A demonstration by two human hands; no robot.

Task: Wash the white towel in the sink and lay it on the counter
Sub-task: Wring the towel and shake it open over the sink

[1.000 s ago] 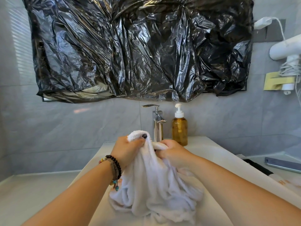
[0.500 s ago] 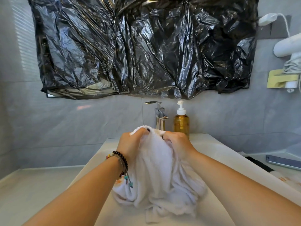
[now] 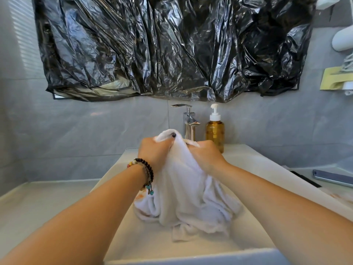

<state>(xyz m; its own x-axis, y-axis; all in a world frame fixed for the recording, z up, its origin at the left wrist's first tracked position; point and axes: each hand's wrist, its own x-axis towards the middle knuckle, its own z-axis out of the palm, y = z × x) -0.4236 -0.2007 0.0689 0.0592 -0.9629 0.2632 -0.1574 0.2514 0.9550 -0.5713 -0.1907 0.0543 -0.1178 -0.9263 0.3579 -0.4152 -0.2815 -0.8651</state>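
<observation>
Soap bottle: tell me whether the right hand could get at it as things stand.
Probably yes. The soap bottle stands just behind the right hand with nothing between them, but that hand grips the white towel and would have to let go first.

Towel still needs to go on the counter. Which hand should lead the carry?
Left, probably. Both the left hand and right hand grip the towel over the sink, but bare counter lies on the left; a phone sits on the right side.
</observation>
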